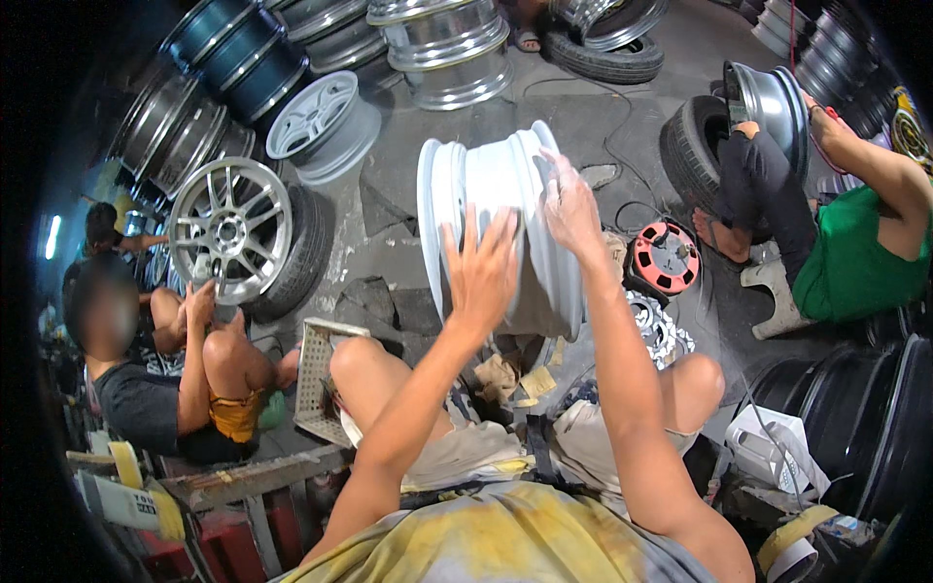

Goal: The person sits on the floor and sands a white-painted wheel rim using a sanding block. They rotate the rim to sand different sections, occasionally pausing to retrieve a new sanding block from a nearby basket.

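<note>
A pale grey-white wheel rim (491, 175) stands upright on the floor between my knees, its barrel toward me. My left hand (483, 272) lies flat on the barrel with its fingers spread. At the rim's right flange, my right hand (571, 209) curls its fingers over the edge and grips it. The wheel's spoked face is hidden from this side. Below it on the floor lie crumpled brown paper (498, 377) and yellowish sanding sheets (537, 382).
Beside my right leg sits a red-and-black cable reel (665, 257). A beige plastic basket (321, 374) is by my left knee. One person (136, 379) at left handles a spoked wheel (230, 231); another in green (865, 253) works at right. Stacked rims (447, 58) stand behind.
</note>
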Demonstrator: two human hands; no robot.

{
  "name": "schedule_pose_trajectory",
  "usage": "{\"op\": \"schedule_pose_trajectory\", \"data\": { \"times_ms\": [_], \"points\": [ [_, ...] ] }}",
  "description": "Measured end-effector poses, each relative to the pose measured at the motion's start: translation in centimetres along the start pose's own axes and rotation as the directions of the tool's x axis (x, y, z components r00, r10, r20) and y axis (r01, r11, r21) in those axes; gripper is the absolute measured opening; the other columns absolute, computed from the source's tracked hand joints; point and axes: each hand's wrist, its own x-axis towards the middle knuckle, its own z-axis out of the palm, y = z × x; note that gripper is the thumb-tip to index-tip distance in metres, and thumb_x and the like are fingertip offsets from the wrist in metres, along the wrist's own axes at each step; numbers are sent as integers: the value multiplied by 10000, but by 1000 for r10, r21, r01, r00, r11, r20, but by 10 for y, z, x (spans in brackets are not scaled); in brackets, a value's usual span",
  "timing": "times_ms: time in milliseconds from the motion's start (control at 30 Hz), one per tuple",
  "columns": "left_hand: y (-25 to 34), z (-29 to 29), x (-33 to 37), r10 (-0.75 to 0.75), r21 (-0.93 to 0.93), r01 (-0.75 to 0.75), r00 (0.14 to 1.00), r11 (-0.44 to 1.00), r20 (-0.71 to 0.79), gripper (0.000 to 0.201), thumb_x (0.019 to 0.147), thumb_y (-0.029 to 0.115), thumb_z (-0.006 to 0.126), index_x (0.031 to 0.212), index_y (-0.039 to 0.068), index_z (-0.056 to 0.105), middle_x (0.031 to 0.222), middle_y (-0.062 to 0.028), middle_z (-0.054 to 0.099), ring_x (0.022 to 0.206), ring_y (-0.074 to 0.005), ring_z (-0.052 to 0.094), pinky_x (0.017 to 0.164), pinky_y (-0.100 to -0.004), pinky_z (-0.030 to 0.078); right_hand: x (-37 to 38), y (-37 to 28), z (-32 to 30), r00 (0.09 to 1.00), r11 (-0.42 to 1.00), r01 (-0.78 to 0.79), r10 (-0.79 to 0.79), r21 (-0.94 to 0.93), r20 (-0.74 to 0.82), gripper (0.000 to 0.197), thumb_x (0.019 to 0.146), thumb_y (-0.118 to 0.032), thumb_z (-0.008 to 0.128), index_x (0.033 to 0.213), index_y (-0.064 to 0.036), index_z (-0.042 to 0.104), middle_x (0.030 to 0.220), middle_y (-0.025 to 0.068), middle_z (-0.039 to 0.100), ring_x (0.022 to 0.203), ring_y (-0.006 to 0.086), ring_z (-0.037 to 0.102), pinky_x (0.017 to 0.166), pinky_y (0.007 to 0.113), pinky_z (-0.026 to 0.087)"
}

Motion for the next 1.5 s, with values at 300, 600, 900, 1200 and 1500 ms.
{"op": "schedule_pose_trajectory", "data": {
  "times_ms": [300, 600, 900, 1200, 1500],
  "points": [
    [0, 7, 2, 2, 1, -2, 1000, 1000, -18, 424, 923, 124, 604, 1342, 58, 611, 1451, -63, 542, 1428, -406, 366, 1176, -625, 195, -1, -1, -4, 1000, 1000, -1, 1, 26, 1, 400, 974, -46, 418, 1362, -63, 511, 1270, 257, 614, 1157, 446, 588, 969, 474, 469],
    [4, -1, -19, -12, -5, 12, 998, 1000, 64, 481, 921, 105, 594, 1399, 69, 563, 1488, -56, 508, 1461, -370, 333, 1174, -640, 180, -3, 1, -5, 999, 998, -32, 31, 53, 23, 417, 964, -37, 414, 1369, -65, 512, 1304, 236, 608, 1215, 432, 571, 1021, 462, 450],
    [3, -39, -57, 136, -249, -69, 955, 966, 264, 384, 957, 71, 552, 1338, 55, 600, 1409, -94, 584, 1414, -379, 418, 1171, -622, 232, 1, 3, -1, 999, 999, 44, -44, 14, -8, 407, 926, -32, 449, 1327, -74, 510, 1153, 263, 639, 1062, 452, 607, 925, 516, 472],
    [-58, -24, 40, 248, -366, -147, 937, 919, 248, 337, 1042, 214, 454, 1070, -82, 612, 1449, -303, 461, 1386, -462, 394, 1169, -476, 319, -1, 2, -7, 993, 996, 50, -57, -69, -107, 360, 984, -175, 524, 1318, -44, 549, 1184, 235, 628, 1095, 400, 599, 943, 464, 473],
    [-32, -41, 5, 308, -338, -165, 849, 927, 430, 429, 1052, 239, 412, 1284, -94, 550, 1444, -284, 474, 1411, -389, 389, 1148, -460, 357, -72, 107, -67, 964, 957, -260, 265, -126, 24, 414, 1013, -314, 528, 1317, -43, 602, 1095, 171, 708, 927, 297, 675, 843, 400, 501]
  ]
}}
